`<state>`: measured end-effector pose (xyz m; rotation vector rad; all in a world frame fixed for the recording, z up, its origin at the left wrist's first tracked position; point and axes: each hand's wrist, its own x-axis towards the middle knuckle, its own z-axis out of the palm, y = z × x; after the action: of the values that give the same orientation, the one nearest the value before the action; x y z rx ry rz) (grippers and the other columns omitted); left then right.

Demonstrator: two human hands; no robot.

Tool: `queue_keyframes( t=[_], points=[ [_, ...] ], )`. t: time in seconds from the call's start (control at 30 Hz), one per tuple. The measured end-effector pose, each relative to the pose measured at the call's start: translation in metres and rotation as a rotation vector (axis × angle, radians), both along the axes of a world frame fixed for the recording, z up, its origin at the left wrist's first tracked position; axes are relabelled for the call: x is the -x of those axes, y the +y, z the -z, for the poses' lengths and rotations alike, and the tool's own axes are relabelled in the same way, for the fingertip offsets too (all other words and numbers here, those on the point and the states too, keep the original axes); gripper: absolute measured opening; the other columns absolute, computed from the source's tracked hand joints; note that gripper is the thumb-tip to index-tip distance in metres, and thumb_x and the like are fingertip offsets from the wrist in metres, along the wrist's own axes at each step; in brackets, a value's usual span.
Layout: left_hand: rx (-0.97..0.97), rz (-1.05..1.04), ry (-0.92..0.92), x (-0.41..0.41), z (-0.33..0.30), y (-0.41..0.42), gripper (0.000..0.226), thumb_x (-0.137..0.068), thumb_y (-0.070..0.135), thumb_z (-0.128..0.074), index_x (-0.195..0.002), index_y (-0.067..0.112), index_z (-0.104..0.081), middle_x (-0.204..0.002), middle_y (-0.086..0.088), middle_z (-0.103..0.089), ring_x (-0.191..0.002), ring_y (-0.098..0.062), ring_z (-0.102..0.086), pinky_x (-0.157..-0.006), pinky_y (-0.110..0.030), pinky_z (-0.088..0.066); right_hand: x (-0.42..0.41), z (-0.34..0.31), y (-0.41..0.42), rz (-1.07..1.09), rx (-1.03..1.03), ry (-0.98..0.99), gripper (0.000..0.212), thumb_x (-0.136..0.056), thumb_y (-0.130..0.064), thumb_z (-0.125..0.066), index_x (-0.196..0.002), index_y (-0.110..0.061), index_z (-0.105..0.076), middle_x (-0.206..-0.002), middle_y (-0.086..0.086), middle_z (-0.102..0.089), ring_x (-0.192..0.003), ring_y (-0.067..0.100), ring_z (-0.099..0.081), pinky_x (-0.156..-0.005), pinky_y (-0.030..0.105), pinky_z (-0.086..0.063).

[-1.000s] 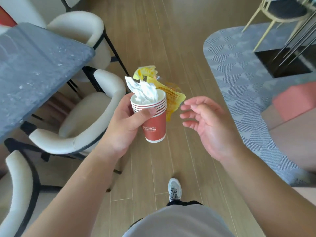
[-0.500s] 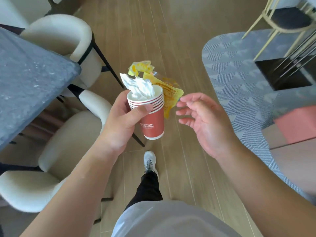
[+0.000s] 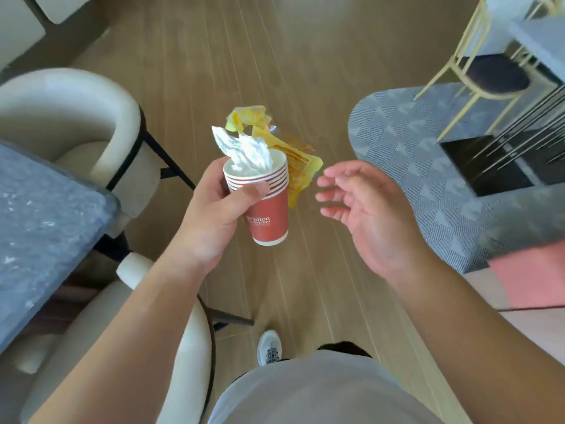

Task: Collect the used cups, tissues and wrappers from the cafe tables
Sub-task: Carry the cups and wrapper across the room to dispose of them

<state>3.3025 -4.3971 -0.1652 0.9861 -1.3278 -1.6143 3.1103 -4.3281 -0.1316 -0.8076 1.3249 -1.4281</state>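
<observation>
Shoe [image 3: 269, 347] and grey shirt sit nearest, over the wood floor [image 3: 275, 71]. Left hand [image 3: 214, 215] grips the stacked red cups [image 3: 269, 215], thumb across the rims; a white tissue [image 3: 247, 151] is stuffed in the top cup, yellow wrappers [image 3: 293, 160] behind. Right hand [image 3: 367, 215] hovers beside them, fingers loosely spread, holding nothing. Grey table [image 3: 46, 224] and cream chairs [image 3: 70, 117] stand left, a rug [image 3: 412, 123] farther right.

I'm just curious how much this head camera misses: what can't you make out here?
- How the wrapper is held: it sits behind the cups, which hide it.
- What lies under the tissue in the top cup.
- The left hand's fingers behind the cups.
- The table top: cut off by the left edge.
- Small print under the cup's "Hilton": too blurred to read.
</observation>
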Motion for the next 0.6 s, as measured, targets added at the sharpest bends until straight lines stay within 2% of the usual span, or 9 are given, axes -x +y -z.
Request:
queue_keyframes(
  t=[0.17,0.37,0.6],
  points=[
    [0.0,-0.009,0.01,0.01,-0.002,-0.063,0.076,-0.068,0.035,-0.077,-0.133,0.003,-0.055,-0.114,-0.002,-0.074,-0.102,-0.015,-0.071,-0.077,-0.023,-0.055,0.013,-0.002,-0.065,0.014,0.014,-0.027,0.019,-0.08,-0.019,-0.057,-0.072,-0.027,-0.072,-0.088,0.002,-0.07,-0.079,0.017,-0.066,-0.069,0.029,-0.052],
    [-0.006,-0.043,-0.023,0.029,0.005,-0.147,0.077,-0.07,0.037,-0.077,-0.134,0.002,-0.054,-0.119,-0.007,-0.071,-0.104,-0.018,-0.07,-0.077,-0.025,-0.055,0.037,0.015,-0.153,-0.01,0.009,-0.049,0.018,-0.08,-0.018,-0.057,-0.074,-0.027,-0.072,-0.088,0.002,-0.071,-0.08,0.018,-0.067,-0.068,0.029,-0.052],
    [0.006,-0.103,-0.1,0.079,0.001,-0.267,0.075,-0.069,0.038,-0.077,-0.133,0.004,-0.055,-0.114,-0.005,-0.072,-0.1,-0.019,-0.071,-0.072,-0.026,-0.055,0.088,0.024,-0.294,-0.067,0.003,-0.116,0.012,-0.078,-0.02,-0.057,-0.078,-0.022,-0.069,-0.088,0.004,-0.069,-0.079,0.018,-0.065,-0.066,0.027,-0.052]
  ],
)
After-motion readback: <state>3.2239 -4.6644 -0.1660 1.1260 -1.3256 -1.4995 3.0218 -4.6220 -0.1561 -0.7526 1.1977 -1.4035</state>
